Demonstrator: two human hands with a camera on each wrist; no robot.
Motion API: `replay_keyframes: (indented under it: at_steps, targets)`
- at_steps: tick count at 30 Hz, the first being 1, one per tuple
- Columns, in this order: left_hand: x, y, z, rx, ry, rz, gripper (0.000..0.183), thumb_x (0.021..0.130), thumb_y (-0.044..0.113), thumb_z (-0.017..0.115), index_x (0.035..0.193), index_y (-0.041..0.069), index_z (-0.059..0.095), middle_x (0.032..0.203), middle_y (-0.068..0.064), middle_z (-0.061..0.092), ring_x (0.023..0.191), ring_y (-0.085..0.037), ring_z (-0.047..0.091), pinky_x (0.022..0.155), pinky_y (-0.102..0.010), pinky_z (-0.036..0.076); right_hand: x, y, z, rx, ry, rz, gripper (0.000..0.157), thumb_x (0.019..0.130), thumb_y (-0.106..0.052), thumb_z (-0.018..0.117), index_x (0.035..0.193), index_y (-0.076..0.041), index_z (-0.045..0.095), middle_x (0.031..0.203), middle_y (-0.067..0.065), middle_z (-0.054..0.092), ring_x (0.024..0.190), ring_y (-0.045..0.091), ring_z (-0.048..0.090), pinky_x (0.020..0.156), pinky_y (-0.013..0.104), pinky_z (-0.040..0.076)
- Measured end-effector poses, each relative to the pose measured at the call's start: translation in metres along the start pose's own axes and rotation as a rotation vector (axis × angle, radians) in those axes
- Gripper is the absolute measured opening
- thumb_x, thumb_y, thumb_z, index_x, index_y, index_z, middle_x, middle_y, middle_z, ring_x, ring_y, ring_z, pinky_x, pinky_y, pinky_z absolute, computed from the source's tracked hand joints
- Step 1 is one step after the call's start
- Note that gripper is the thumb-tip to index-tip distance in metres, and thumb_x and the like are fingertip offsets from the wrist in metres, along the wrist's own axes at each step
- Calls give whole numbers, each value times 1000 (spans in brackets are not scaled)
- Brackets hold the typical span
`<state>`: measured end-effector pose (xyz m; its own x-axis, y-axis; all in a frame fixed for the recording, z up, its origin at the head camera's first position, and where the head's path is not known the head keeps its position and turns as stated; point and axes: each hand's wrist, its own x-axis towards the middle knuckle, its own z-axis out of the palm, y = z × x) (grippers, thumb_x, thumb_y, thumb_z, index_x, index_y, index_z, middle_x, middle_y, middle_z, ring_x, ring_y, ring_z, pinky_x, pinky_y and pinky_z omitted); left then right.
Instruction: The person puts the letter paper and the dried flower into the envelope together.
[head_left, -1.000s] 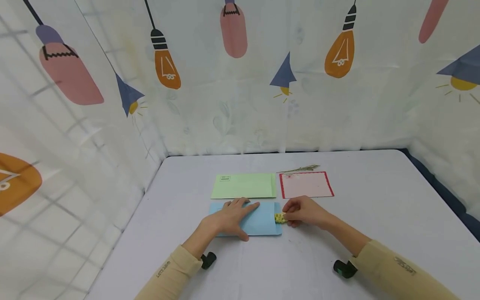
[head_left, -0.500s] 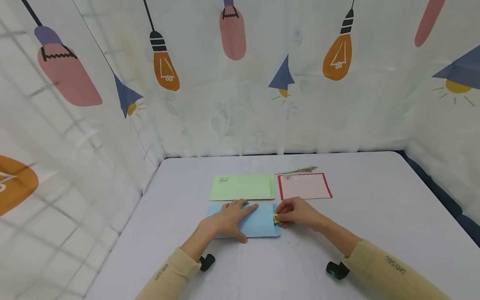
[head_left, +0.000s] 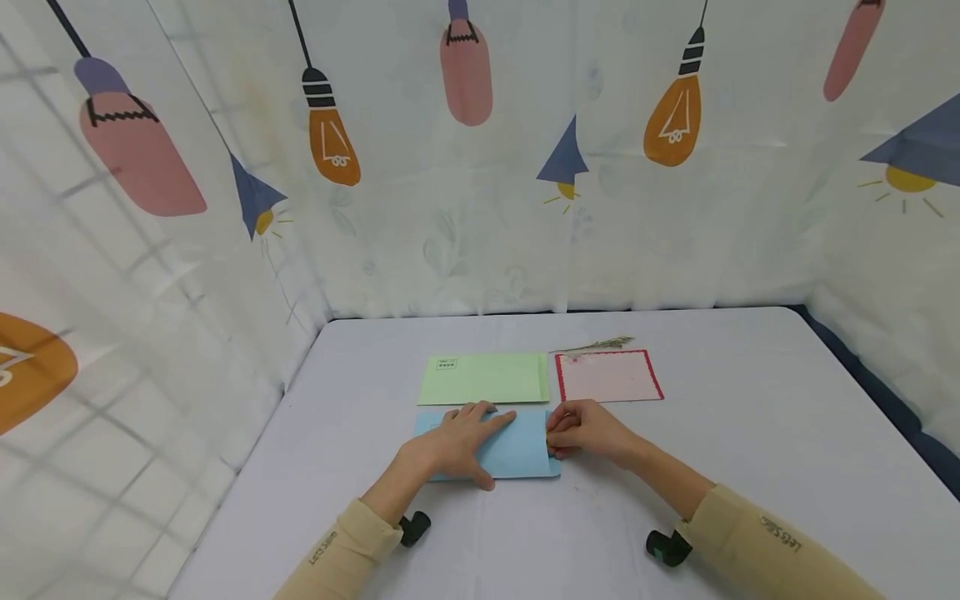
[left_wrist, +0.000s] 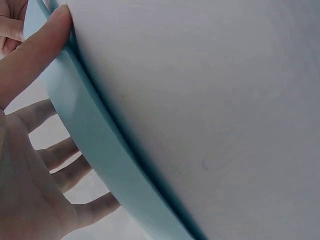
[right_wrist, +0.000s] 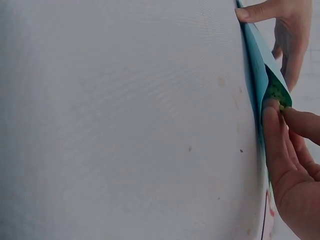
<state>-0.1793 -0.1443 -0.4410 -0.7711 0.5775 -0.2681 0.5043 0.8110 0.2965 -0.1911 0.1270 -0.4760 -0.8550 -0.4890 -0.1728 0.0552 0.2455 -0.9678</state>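
A light-blue envelope point(head_left: 517, 450) lies on the table, its open end to the right. Spread across its top is my left hand point(head_left: 461, 442), fingers long and thumb at the near edge. In the left wrist view, the thumb lies on the envelope's point(left_wrist: 95, 125) edge. My right hand point(head_left: 588, 431) is at the opening, thumb and fingertips pinching a small yellow-green patterned piece point(right_wrist: 276, 92). Most of that piece sits inside the envelope. The right wrist view shows the mouth gaping around it, while the fingers cover its outer end.
Behind the blue envelope lies a light-green envelope point(head_left: 483, 379) with a small printed box. To its right is a pink card point(head_left: 609, 377) with a red border. A dried sprig point(head_left: 600, 344) lies along the card's far edge. White tablecloth point(head_left: 750, 417) surrounds them.
My right hand has moved left, sliding the yellow-green piece into the blue envelope until little of it shows in the head view. The left hand has stayed on the envelope.
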Motion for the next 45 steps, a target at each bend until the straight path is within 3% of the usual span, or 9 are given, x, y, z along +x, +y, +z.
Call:
replay_keyframes:
  at_steps: [16,32,37,45]
  targets:
    - [2,1,-1,32,-10,-10,102,79,43,90,162,24,34,159,-10,33,146,-35,31,115,-56,28,2,5,0,114,-13,42,35,96,-4,71,125,8,54,101,15,74,88,30,75,83,38,59]
    - [0,1,-1,34,6,12,103,78,45,90,162,23,35,157,-11,32,145,-31,32,114,-54,31,-11,13,-14,188,-54,18,33,98,-2,68,124,12,53,111,23,72,100,35,73,87,40,58]
    - [1,-3,-4,19,72,53,99,78,50,89,160,24,39,158,-11,32,144,-29,33,114,-54,31,-12,13,-21,124,-25,28,31,97,-6,71,119,10,57,108,19,71,98,33,73,86,39,58]
    - [18,-9,-17,6,217,106,71,92,43,78,153,20,51,149,-11,45,135,-29,44,109,-54,37,-9,5,-33,52,47,25,25,97,-9,71,115,7,61,102,17,71,93,30,72,84,37,59]
